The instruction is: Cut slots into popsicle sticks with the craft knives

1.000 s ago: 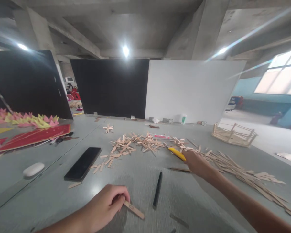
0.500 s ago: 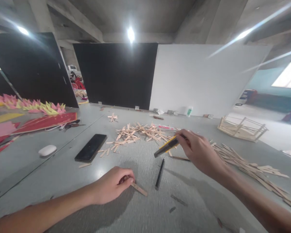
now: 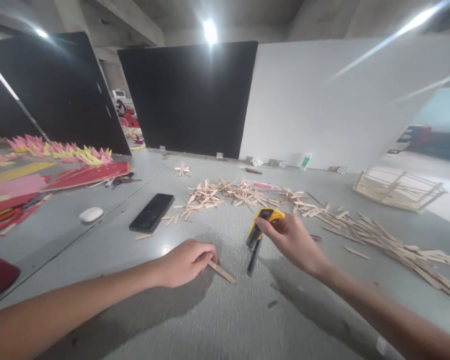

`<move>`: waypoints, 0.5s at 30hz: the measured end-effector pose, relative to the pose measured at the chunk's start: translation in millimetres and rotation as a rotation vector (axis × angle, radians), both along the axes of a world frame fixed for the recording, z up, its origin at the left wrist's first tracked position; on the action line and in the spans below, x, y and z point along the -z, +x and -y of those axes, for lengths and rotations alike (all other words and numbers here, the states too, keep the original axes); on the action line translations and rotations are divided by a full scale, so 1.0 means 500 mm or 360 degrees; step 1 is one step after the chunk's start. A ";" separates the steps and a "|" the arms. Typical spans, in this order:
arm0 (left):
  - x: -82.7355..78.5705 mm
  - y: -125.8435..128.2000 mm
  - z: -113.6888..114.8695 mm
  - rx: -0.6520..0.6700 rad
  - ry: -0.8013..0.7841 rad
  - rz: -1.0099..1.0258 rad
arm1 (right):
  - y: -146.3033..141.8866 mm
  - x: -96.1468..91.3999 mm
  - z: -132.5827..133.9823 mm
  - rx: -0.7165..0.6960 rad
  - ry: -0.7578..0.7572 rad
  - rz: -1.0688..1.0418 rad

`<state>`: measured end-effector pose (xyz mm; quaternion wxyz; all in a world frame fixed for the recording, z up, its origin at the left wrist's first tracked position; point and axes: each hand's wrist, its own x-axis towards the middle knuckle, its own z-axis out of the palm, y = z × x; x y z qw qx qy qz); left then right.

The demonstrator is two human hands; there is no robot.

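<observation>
My left hand (image 3: 187, 262) is closed around one end of a flat wooden craft stick (image 3: 225, 275), whose free end points right and toward me, low over the table. My right hand (image 3: 294, 242) grips a yellow and black utility knife (image 3: 263, 221), its lower end angled down to the left. Just below the knife lies a black pen (image 3: 253, 262), its upper part hidden behind the knife. I cannot make out whether the knife's blade is out. A small dark scrap (image 3: 272, 304) lies nearer to me.
A heap of short stick pieces (image 3: 210, 194) lies beyond my hands. Longer sticks (image 3: 386, 240) are piled at right, near a small stick-built frame (image 3: 401, 190). A phone (image 3: 152, 212) and a white earbud case (image 3: 91, 215) lie at left. Upright panels (image 3: 195, 100) stand behind.
My right hand has lowered and tilted the knife more steeply, so it now overlaps the pen. My left hand still holds the stick. The whole view has shifted slightly.
</observation>
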<state>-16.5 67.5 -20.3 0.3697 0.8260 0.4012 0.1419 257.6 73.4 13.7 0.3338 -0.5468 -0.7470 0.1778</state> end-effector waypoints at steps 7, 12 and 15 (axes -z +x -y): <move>-0.003 -0.003 0.000 0.0006 -0.0101 0.0001 | 0.001 0.015 -0.006 0.0181 -0.0013 -0.0008; -0.008 -0.011 0.001 0.0021 -0.0160 -0.0009 | -0.001 0.037 -0.017 0.0125 -0.0142 -0.0101; -0.007 -0.013 -0.001 0.0022 -0.0192 -0.0023 | -0.009 0.042 -0.004 -0.0061 -0.0458 -0.0269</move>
